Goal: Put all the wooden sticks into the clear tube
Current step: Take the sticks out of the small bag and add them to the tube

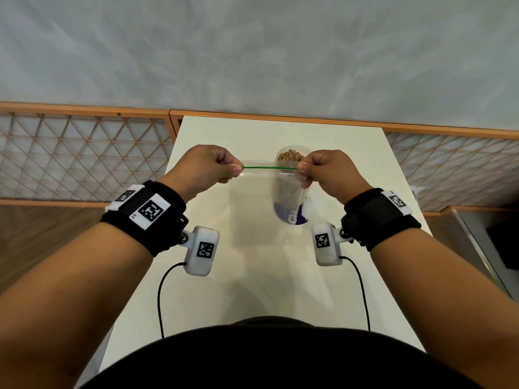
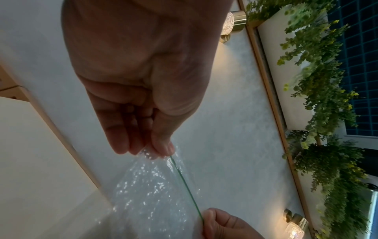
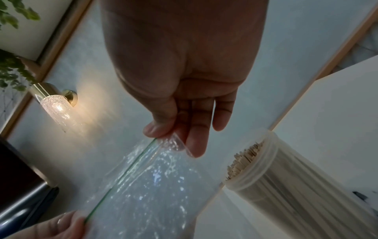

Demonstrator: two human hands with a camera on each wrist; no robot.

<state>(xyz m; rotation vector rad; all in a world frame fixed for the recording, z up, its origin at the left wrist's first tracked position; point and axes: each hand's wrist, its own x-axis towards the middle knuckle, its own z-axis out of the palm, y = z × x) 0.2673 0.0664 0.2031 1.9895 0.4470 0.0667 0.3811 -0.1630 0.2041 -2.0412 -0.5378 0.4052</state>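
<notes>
White and bare apart from one item, the table (image 1: 280, 276) fills the middle of the head view, with a grey wall (image 1: 252, 51) across the top. Right of centre stands the clear tube (image 1: 290, 186), upright and packed with wooden sticks (image 1: 290, 156) whose tips show at its open mouth. In front of it hangs a clear plastic bag (image 1: 252, 197) with a green strip (image 1: 269, 167) along its top edge. The left hand (image 1: 206, 168) pinches the strip's left end, the right hand (image 1: 327, 171) its right end, both with fingers curled.
</notes>
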